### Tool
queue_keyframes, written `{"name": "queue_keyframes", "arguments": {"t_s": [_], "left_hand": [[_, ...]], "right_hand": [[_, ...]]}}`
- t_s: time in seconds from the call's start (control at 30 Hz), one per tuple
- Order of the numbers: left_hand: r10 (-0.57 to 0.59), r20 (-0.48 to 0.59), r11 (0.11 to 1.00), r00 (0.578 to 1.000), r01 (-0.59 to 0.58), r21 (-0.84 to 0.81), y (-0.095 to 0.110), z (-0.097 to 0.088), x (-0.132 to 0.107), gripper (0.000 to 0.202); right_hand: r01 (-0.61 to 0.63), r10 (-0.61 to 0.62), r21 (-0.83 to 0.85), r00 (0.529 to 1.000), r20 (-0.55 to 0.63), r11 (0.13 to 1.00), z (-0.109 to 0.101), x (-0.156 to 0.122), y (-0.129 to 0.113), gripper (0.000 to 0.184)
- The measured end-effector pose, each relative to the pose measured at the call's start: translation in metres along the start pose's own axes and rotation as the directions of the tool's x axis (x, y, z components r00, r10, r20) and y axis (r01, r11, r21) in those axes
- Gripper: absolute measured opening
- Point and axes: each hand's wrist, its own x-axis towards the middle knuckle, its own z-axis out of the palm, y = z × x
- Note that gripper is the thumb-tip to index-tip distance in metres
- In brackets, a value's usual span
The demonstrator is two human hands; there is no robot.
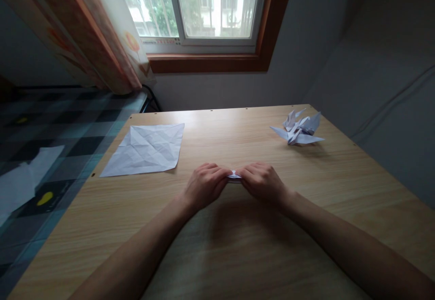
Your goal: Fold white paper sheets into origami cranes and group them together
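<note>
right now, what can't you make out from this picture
All in the head view:
Folded paper: mostly hidden by the fingers of the left hand and right hand, so its full shape is unclear.
Origami pieces: they overlap, so I can't count them surely.
White paper on the checked cloth: cut off by the left edge.
Lettering on the window frame: too small to read.

Bright window (217, 5), brown frame (210, 63), orange curtain (88, 28), grey wall (306, 41), checked cloth (78, 128), pale wooden table (220, 137)
</note>
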Motion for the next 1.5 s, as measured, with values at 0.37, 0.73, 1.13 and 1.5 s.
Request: {"name": "queue_keyframes", "arguments": {"t_s": [0.37, 0.73, 1.13, 1.5], "left_hand": [[-0.049, -0.207, 0.975, 0.977, 0.092, 0.202, 0.013, -0.006, -0.001, 0.036], [-0.401, 0.079, 0.875, 0.913, 0.356, 0.328, 0.017, 0.005, 0.008, 0.032], [0.141, 0.191, 0.983, 0.971, -0.16, 0.088, 0.009, 0.002, 0.0, 0.01], [0.125, 0.14, 0.991, 0.982, -0.132, 0.038, 0.005, 0.003, 0.001, 0.02]], "right_hand": [[-0.358, 0.263, 0.27, 0.906, 0.331, 0.894, -0.022, 0.01, 0.0, 0.039], [-0.253, 0.288, -0.148, 0.906, 0.312, 0.956, -0.003, 0.005, 0.001, 0.036], [-0.293, 0.327, -0.187, 0.926, 0.188, 0.938, 0.006, 0.005, 0.015, 0.026], [0.029, -0.047, 0.182, 0.994, 0.096, 0.983, 0.001, -0.007, 0.002, 0.015]]}}
